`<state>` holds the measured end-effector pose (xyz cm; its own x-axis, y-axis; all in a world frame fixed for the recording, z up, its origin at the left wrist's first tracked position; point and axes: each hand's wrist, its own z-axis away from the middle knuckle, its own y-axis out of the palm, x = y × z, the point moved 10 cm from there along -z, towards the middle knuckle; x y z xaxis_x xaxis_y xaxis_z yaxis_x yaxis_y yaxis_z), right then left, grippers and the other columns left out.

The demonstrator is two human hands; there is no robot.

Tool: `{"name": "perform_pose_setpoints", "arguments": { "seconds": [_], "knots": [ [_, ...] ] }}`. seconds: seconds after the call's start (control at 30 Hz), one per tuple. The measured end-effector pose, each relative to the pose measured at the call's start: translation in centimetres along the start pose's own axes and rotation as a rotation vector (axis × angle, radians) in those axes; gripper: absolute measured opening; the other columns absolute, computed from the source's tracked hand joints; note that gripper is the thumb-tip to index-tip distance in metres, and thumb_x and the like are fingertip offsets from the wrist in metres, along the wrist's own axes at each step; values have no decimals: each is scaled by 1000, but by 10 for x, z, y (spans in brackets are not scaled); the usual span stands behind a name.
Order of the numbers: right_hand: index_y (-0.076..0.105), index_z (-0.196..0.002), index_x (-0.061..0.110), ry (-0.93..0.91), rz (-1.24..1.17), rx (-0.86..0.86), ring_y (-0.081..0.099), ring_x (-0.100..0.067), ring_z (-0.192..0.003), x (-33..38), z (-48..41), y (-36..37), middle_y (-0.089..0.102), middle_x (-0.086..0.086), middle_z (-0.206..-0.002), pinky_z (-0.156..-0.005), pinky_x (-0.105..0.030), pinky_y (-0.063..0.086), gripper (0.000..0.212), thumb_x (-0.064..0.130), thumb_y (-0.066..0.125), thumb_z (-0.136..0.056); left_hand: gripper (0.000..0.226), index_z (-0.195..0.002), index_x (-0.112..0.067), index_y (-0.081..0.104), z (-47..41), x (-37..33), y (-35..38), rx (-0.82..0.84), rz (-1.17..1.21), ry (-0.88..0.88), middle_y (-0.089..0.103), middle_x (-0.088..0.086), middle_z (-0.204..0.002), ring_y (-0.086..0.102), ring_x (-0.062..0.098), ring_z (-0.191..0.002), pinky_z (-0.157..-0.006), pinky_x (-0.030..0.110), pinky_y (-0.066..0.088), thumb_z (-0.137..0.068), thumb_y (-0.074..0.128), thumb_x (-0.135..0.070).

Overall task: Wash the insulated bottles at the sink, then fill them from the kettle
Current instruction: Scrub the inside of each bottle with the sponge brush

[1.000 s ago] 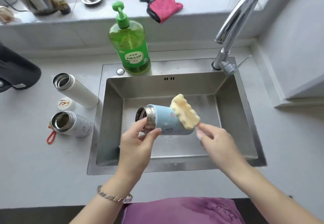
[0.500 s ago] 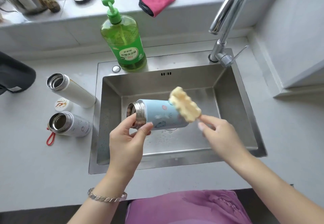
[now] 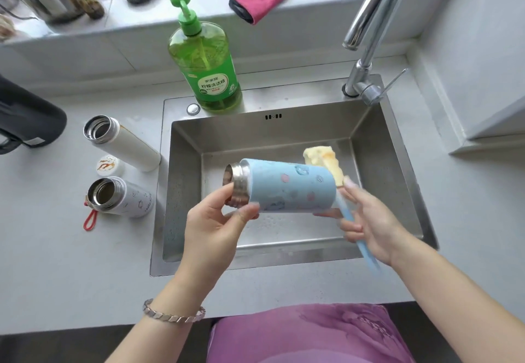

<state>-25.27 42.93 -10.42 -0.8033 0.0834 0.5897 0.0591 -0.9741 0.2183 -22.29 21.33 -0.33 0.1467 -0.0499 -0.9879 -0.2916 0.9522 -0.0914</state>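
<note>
The left hand (image 3: 211,226) pinches the blue bottle (image 3: 287,189) by its steel neck, holding it sideways over the sink (image 3: 255,132). The right hand (image 3: 369,220) has its fingers (image 3: 350,215) curled round the sponge brush (image 3: 322,161), whose head sits at the bottle's base end. Scrubbing the outside seems the step in hand. Next it likely needs a rinse under the tap (image 3: 369,16). The tall white bottle (image 3: 125,144) and short white bottle (image 3: 122,196) wait open on the counter (image 3: 71,263).
</note>
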Motion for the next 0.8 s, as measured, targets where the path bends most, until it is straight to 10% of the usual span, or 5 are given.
{"name": "perform_pose_setpoints", "arguments": {
  "seconds": [0.33, 0.53, 0.8],
  "knots": [
    [58, -105, 23, -138, 57, 98, 27, -4, -43, 2, 1, 8, 60, 12, -62, -34, -12, 19, 56, 46, 72, -56, 24, -84, -36, 71, 0, 18, 1, 182, -313, -167, 67, -11, -93, 63, 9, -94, -92, 32, 48, -62, 71, -46],
    [57, -108, 26, -498, 258, 95, 66, -2, -67, 32, 14, 5, 72, 14, -82, -56, -10, 46, 69, 35, 76, -42, 19, -82, -8, 70, 17, 52, -4, 115, -106, -657, 64, -5, -65, 59, 7, -67, -90, 42, 49, -78, 71, -26],
    [57, -106, 35, -512, 410, 63, 63, 4, -85, 29, 5, 4, 69, 23, -91, -69, -7, 45, 58, 37, 81, -53, 12, -88, -5, 70, 30, 72, 5, 141, 83, -814, 71, 2, -75, 64, 12, -70, -84, 31, 54, -78, 68, -9]
  ]
}}
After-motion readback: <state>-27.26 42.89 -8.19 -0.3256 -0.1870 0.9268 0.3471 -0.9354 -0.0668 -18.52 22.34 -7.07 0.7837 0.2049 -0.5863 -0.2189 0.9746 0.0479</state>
